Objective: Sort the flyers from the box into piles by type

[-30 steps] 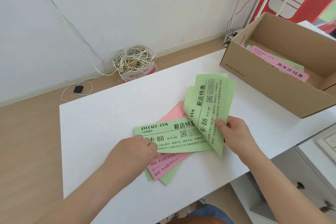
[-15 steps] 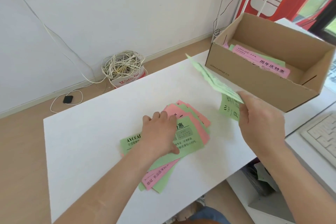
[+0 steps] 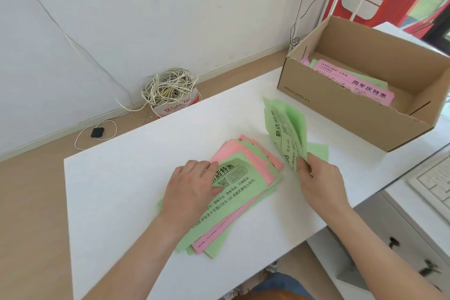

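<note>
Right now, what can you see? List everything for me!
table: one, white, under the flyers
cardboard box: one, brown, table's far right
boxed flyers: several, pink over green, inside the box
mixed pile: one, green and pink, table's middle
green flyers: a few, green, held up right of the pile
cable tangle: one, white, floor by the wall
keyboard: one, white, right edge
left hand: one, rests on the mixed pile
right hand: one, grips the green flyers

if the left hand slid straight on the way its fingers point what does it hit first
The left hand would first cross the pink flyers just ahead; beyond, probably the green fan the right hand holds, depth unclear.
</note>
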The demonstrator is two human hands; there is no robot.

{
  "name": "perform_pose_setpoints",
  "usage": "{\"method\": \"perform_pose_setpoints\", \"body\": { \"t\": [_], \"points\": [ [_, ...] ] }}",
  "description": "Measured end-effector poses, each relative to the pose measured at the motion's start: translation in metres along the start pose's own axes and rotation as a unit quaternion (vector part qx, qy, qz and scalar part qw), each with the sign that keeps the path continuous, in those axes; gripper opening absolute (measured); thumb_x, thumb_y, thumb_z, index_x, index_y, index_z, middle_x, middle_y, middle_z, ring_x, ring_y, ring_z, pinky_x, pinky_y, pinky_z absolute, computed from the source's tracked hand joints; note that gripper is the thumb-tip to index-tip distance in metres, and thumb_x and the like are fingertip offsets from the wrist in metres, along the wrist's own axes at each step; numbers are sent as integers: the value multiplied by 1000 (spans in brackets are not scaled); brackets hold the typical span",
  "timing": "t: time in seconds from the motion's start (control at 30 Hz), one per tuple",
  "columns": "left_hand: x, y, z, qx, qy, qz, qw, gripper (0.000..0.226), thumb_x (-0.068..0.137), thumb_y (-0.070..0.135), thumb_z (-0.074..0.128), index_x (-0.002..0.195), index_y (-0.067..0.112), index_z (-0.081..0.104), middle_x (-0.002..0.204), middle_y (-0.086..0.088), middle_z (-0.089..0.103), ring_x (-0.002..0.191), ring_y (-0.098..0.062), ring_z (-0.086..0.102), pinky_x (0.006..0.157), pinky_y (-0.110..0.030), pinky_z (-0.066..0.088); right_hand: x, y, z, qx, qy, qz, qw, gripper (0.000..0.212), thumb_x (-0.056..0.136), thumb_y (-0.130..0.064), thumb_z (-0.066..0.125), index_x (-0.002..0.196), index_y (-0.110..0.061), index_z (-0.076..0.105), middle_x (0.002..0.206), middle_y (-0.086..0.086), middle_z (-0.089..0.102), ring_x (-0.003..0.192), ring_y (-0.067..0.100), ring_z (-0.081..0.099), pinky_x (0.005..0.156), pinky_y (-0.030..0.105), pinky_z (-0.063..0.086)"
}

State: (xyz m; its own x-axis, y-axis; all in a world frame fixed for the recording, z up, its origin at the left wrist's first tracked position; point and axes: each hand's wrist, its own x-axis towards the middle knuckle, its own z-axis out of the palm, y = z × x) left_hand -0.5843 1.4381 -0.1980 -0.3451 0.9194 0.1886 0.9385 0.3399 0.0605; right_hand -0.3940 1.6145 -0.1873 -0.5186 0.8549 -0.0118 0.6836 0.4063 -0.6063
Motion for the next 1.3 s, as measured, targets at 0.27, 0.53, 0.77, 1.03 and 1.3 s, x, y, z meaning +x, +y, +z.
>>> {"method": "perform_pose_setpoints", "body": {
  "t": [0.27, 0.53, 0.77, 1.03, 1.3],
  "points": [
    [-8, -4, 5, -233, 18, -47, 971, 40, 60, -5, 57, 81, 28, 48, 82, 9, 61, 83, -8, 49, 70, -26, 40, -5, -5, 11, -99, -30, -86, 991, 39, 100, -24, 35, 136, -21, 48, 70, 7, 62, 63, 32, 49, 56, 35, 38],
    [-24, -18, -2, -270, -48, -70, 959, 52, 62, -10, 73, 85, 34, 57, 96, 14, 53, 95, -5, 45, 80, -7, 31, -6, -20, 18, -108, -87, -130, 982, 42, 99, -27, 41, 140, -23, 41, 115, -2, 63, 103, 27, 57, 75, 37, 47],
    [-5, -20, -16, -145, -145, -82, 975, 46, 83, 23, 67, 126, 24, 51, 130, 12, 49, 115, -16, 46, 94, -28, 36, 6, -27, 23, -59, -62, -66, 994, 65, 95, -25, 47, 149, -27, 12, 74, -6, 53, 68, 29, 56, 59, 37, 44],
    [-21, -16, -9, -100, -84, -47, 990, 51, 59, 15, 87, 102, 20, 62, 96, 4, 66, 81, -24, 62, 66, -33, 53, 13, -30, 27, -146, -15, -261, 954, 74, 93, -28, 51, 141, -55, 1, 148, 17, 38, 44, 35, 56, 36, 29, 38],
    [-27, -11, -5, -172, -29, 1, 985, 68, 64, -3, 75, 118, 25, 46, 89, 14, 46, 81, -8, 42, 74, -21, 33, 37, -31, 33, -38, -158, -82, 983, 47, 87, -47, 58, 133, -37, 49, 123, -15, 50, 80, 8, 52, 76, 25, 43]
  ]
}}
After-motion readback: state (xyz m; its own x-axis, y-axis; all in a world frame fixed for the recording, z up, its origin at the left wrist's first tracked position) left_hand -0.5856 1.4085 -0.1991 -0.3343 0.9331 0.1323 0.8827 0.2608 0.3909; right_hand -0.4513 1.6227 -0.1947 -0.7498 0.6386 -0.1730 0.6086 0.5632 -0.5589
